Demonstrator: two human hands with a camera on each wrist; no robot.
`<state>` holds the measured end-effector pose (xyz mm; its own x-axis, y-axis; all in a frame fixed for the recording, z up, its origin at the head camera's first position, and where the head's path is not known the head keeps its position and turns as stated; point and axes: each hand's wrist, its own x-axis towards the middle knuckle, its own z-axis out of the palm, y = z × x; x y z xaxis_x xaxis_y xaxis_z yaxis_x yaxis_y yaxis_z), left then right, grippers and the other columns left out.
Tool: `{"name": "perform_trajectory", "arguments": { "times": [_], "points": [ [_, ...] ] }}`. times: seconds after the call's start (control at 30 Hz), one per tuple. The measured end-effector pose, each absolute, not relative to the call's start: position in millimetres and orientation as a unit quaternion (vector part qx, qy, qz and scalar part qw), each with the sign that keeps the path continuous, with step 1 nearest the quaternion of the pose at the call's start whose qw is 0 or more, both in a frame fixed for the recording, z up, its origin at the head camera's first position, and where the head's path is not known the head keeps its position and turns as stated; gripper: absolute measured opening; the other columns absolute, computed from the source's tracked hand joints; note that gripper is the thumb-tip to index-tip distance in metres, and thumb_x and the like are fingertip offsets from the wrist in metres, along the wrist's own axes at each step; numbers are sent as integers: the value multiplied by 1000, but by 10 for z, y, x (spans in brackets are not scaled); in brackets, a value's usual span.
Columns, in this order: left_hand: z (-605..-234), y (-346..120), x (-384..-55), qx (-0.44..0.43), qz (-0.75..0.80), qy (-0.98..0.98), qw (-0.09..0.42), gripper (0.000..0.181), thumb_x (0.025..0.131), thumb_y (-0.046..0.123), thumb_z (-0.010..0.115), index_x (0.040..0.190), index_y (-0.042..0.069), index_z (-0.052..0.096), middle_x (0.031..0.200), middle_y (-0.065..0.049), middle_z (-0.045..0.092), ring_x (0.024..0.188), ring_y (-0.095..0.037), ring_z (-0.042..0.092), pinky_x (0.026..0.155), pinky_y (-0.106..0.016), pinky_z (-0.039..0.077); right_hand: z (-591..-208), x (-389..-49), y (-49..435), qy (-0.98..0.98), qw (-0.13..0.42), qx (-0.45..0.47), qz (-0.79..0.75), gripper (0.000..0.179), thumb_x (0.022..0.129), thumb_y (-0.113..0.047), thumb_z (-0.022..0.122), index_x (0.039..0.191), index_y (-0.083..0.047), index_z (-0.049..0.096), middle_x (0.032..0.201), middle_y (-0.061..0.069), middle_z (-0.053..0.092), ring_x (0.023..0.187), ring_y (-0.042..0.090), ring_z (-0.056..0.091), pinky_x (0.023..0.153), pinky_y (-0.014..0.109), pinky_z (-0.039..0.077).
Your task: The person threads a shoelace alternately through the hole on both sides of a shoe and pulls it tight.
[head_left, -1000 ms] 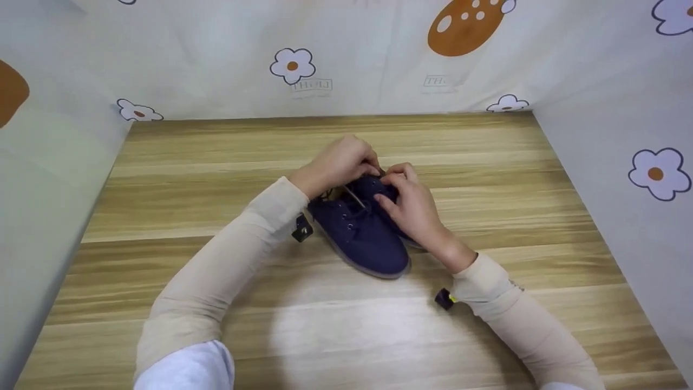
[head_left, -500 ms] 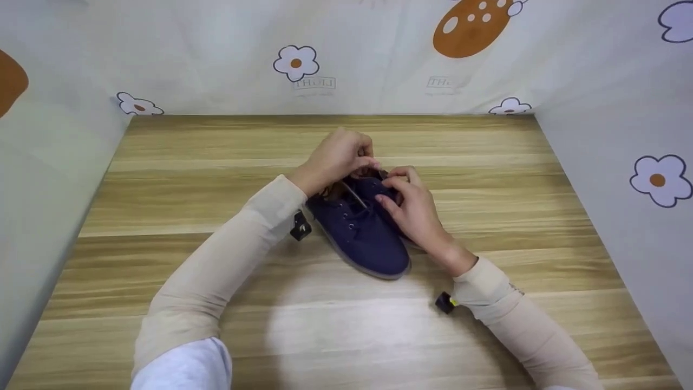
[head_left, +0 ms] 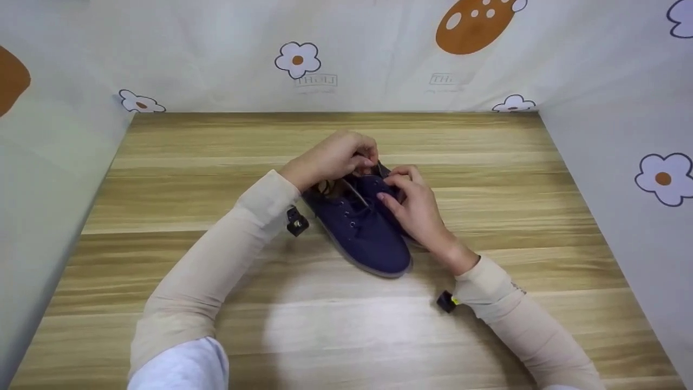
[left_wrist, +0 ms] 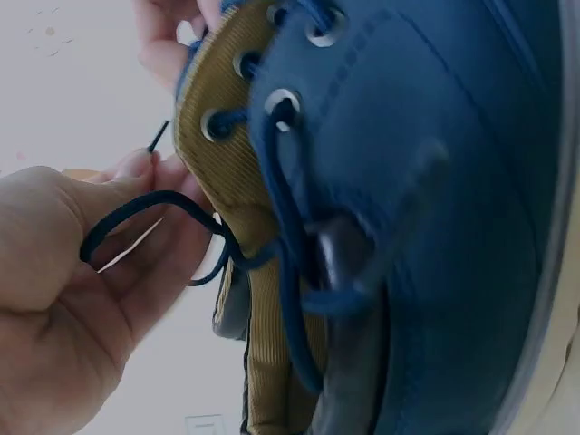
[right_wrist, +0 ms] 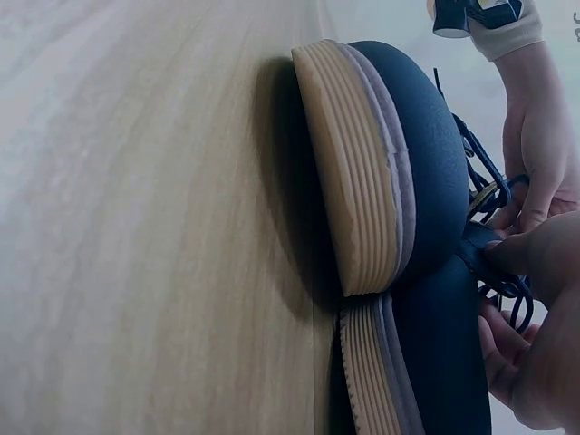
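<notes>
Two navy lace-up shoes stand side by side on the table, the near shoe (head_left: 373, 246) partly covering the far shoe (head_left: 373, 184). My left hand (head_left: 341, 154) is over the heel end of the far shoe. In the left wrist view, its thumb and finger pinch a dark blue shoelace (left_wrist: 136, 201), whose tip pokes out above them. My right hand (head_left: 419, 208) grips the far shoe's upper beside the eyelets, thumb toward the near shoe. Metal eyelets and the tan lining (left_wrist: 217, 104) show in the left wrist view. The far shoe's toe is mostly hidden by my right hand.
The wood-grain table (head_left: 189, 189) lies under both shoes. Pale fabric walls (head_left: 216, 59) with printed flowers close it in at the back and sides. A small black camera (head_left: 296, 221) sits at the left wrist and another camera (head_left: 447, 301) at the right.
My left hand has drawn slightly up and back from the far shoe's eyelets, so more of that shoe's opening shows. My right hand stays at the upper, nearly still.
</notes>
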<state>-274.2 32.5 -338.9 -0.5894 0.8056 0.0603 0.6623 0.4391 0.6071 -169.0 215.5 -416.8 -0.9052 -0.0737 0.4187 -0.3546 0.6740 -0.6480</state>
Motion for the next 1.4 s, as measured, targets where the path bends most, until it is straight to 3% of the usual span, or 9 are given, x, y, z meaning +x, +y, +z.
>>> {"name": "perform_trajectory", "arguments": {
  "times": [0.13, 0.37, 0.8, 1.0, 1.4],
  "points": [
    [-3430, 318, -2761, 470, 247, 842, 95, 10, 95, 7, 61, 89, 5, 69, 84, -7, 68, 79, -19, 63, 80, -31, 51, -4177, -1682, 2155, -897, 176, 125, 386, 20, 90, -18, 73, 104, -4, 70, 119, 13, 57, 72, 14, 57, 66, 21, 46],
    [-3541, 340, -2816, 467, 292, 819, 160, 18, 99, 14, 58, 89, 1, 65, 81, -2, 57, 78, -15, 53, 76, -24, 43, -4182, -1663, 2150, -894, 170, 124, 396, 21, 89, -17, 73, 105, -5, 70, 118, 13, 56, 72, 13, 56, 67, 20, 45],
    [-3574, 387, -2824, 436, 352, 798, 223, 16, 97, 11, 60, 95, -3, 67, 88, -2, 64, 79, -9, 52, 78, -20, 41, -4181, -1652, 2152, -893, 170, 124, 398, 21, 89, -17, 74, 106, -4, 70, 119, 12, 57, 74, 14, 56, 67, 21, 46],
    [-3551, 422, -2816, 424, 348, 811, 204, 19, 96, 16, 63, 97, 0, 73, 88, -3, 68, 76, -7, 52, 77, -19, 41, -4178, -1660, 2160, -889, 180, 122, 403, 20, 89, -15, 73, 104, -3, 70, 118, 13, 59, 76, 15, 56, 68, 22, 45],
    [-3550, 414, -2816, 442, 296, 827, 182, 19, 100, 13, 56, 88, 1, 63, 81, 1, 53, 78, -15, 48, 76, -24, 37, -4192, -1668, 2151, -890, 184, 128, 397, 19, 89, -14, 72, 107, -6, 70, 117, 13, 60, 77, 16, 60, 69, 24, 49]
  ]
}}
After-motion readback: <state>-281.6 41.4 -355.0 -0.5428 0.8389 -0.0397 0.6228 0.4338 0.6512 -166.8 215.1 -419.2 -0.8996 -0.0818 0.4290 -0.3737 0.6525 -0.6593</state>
